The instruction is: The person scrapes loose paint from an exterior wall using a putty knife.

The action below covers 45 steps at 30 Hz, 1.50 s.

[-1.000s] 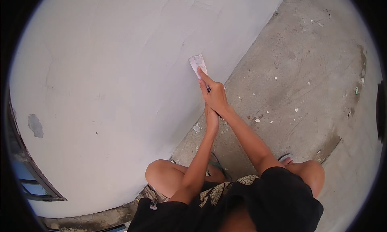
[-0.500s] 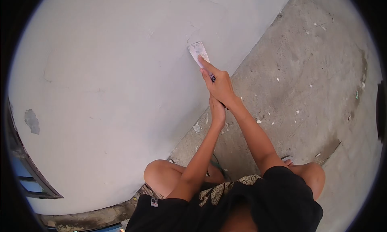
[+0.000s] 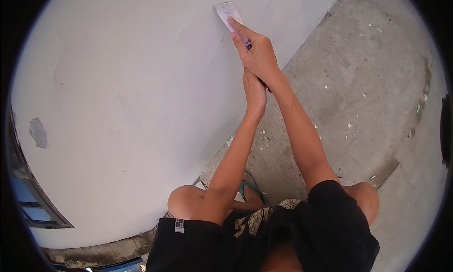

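Note:
A putty knife (image 3: pixel 227 11) with a pale, smeared blade lies against the white wall (image 3: pixel 118 106) near the top of the head view. My right hand (image 3: pixel 261 57) is closed round its handle, with two fingers stretched along the blade. Just below, my left hand (image 3: pixel 255 95) presses against the handle's lower end and the heel of my right hand. It appears closed there, though most of its fingers are hidden. The dark end of the handle shows between the two hands.
The stained concrete floor (image 3: pixel 349 92), dotted with white flakes, meets the wall along a diagonal edge. A grey bare patch (image 3: pixel 38 133) marks the wall at left, near a framed window (image 3: pixel 35 203). My bent knees and a sandalled foot (image 3: pixel 252 191) are close below.
Both hands and the putty knife have moved up the view along the wall, with my arms stretched further out. The grip looks the same.

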Tool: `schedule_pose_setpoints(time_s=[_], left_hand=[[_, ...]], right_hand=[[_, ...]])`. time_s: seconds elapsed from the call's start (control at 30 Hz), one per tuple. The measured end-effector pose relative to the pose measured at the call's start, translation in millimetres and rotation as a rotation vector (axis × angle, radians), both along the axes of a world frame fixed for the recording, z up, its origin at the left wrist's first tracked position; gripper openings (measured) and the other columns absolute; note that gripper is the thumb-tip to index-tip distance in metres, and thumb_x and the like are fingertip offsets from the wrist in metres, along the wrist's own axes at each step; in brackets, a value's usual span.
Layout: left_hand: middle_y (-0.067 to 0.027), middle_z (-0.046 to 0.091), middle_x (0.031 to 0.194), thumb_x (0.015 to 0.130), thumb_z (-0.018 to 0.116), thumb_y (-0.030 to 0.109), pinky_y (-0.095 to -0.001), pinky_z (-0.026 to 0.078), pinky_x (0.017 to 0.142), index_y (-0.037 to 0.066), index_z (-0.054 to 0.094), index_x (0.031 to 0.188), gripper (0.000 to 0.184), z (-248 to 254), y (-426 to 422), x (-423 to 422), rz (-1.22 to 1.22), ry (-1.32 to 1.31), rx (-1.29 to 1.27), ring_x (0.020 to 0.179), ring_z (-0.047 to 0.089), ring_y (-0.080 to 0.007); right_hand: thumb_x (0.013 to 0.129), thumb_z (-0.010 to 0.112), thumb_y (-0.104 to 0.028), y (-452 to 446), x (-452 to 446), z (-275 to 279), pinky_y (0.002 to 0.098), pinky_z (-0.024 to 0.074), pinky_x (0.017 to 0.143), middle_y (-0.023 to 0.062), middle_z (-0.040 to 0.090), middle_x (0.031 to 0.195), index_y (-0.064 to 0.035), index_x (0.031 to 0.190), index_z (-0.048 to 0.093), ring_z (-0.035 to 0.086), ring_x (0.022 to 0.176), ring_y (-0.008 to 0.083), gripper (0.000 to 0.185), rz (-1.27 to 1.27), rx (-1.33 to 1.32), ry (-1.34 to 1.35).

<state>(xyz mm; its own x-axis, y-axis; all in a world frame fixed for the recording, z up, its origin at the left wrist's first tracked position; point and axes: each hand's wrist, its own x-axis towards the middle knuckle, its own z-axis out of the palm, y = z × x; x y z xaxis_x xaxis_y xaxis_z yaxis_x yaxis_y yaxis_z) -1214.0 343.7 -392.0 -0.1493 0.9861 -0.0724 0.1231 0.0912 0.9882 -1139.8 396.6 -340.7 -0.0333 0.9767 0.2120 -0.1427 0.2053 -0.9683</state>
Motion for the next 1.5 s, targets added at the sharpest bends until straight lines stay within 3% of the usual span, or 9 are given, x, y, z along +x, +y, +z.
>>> schedule_pose_setpoints(time_s=[0.2, 0.4, 0.47, 0.63, 0.93, 1.1, 1.23, 1.37, 1.5], left_hand=[[-0.0015, 0.055, 0.090, 0.109, 0.028, 0.043, -0.0267, 0.039, 0.055, 0.003, 0.034, 0.150, 0.058, -19, -21, 7, 0.120, 0.032, -0.005, 0.066, 0.046, -0.0085], [-0.0009, 0.050, 0.077, 0.109, 0.029, 0.046, -0.0264, 0.045, 0.063, 0.004, 0.038, 0.147, 0.058, 17, -8, 20, -0.058, 0.018, 0.070, 0.067, 0.049, -0.0086], [-0.0025, 0.054, 0.077, 0.109, 0.029, 0.049, -0.0276, 0.046, 0.064, 0.002, 0.041, 0.146, 0.061, 9, -25, 18, -0.062, 0.039, 0.013, 0.066, 0.050, -0.0102], [-0.0039, 0.063, 0.084, 0.107, 0.046, 0.029, -0.0264, 0.049, 0.069, 0.001, 0.049, 0.139, 0.043, 0, -27, -25, 0.056, 0.202, 0.186, 0.074, 0.056, -0.0094], [-0.0033, 0.062, 0.090, 0.086, 0.080, 0.017, -0.0254, 0.048, 0.072, 0.000, 0.054, 0.127, 0.051, 88, 18, -26, 0.074, 0.267, 0.551, 0.079, 0.057, -0.0081], [0.0034, 0.056, 0.066, 0.082, 0.085, 0.018, -0.0209, 0.039, 0.055, -0.001, 0.066, 0.088, 0.027, 104, 30, -31, 0.123, 0.381, 0.466, 0.059, 0.048, -0.0039], [0.0034, 0.051, 0.055, 0.099, 0.067, 0.031, -0.0203, 0.033, 0.050, 0.000, 0.063, 0.064, 0.047, 121, 15, -72, 0.271, 0.416, 0.561, 0.051, 0.042, -0.0037], [-0.0025, 0.054, 0.058, 0.105, 0.054, 0.029, -0.0247, 0.043, 0.053, 0.000, 0.069, 0.077, 0.043, 158, 1, -94, 0.252, 0.470, 0.640, 0.054, 0.051, -0.0097], [-0.0076, 0.064, 0.098, 0.106, 0.050, 0.026, -0.0363, 0.049, 0.085, 0.005, 0.067, 0.116, 0.029, 171, -23, -96, -0.030, 1.138, 0.642, 0.094, 0.060, -0.0215]], right_hand=[[0.097, 0.062, -0.022, -2, -34, -68, 0.0373, 0.0536, 0.083, 0.0243, 0.072, 0.103, -0.0136, 0.133, 0.064, 0.070, 0.084, 0.0314, 0.038, -0.170, 0.270, -0.006], [0.100, 0.060, -0.026, 20, 11, -14, 0.0317, 0.0539, 0.060, 0.0088, 0.068, 0.077, -0.0165, 0.141, 0.058, 0.060, 0.056, 0.0192, 0.042, 0.005, 0.135, 0.086], [0.102, 0.058, -0.030, 22, 31, -48, 0.0263, 0.0462, 0.047, 0.0026, 0.057, 0.069, -0.0183, 0.148, 0.048, 0.052, 0.048, 0.0114, 0.048, 0.317, 0.014, 0.606], [0.108, 0.044, -0.034, 0, 33, -76, 0.0181, 0.0317, 0.031, -0.0038, 0.036, 0.060, -0.0208, 0.152, 0.034, 0.033, 0.036, 0.0024, 0.047, 0.850, -0.221, 1.349], [0.109, 0.034, -0.042, -5, 3, -86, 0.0187, 0.0337, 0.028, -0.0003, 0.045, 0.057, -0.0014, 0.124, 0.051, 0.040, 0.033, 0.0032, 0.046, 1.155, -0.108, 1.502], [0.108, 0.039, -0.043, -16, -15, -95, 0.0183, 0.0344, 0.029, 0.0013, 0.047, 0.060, -0.0044, 0.136, 0.047, 0.041, 0.035, 0.0030, 0.048, 1.219, -0.140, 1.417], [0.105, 0.049, -0.041, -42, -18, -78, 0.0176, 0.0307, 0.034, -0.0010, 0.044, 0.063, -0.0138, 0.154, 0.034, 0.037, 0.039, 0.0025, 0.057, 1.173, -0.263, 1.008], [0.103, 0.057, -0.034, -35, 8, -73, 0.0201, 0.0351, 0.043, -0.0023, 0.048, 0.067, -0.0189, 0.156, 0.035, 0.040, 0.048, 0.0039, 0.059, 0.877, -0.199, 0.661], [0.101, 0.057, -0.025, -23, 31, -80, 0.0258, 0.0425, 0.054, -0.0017, 0.055, 0.069, -0.0194, 0.148, 0.050, 0.047, 0.057, 0.0077, 0.048, 0.222, 0.014, 0.162]])
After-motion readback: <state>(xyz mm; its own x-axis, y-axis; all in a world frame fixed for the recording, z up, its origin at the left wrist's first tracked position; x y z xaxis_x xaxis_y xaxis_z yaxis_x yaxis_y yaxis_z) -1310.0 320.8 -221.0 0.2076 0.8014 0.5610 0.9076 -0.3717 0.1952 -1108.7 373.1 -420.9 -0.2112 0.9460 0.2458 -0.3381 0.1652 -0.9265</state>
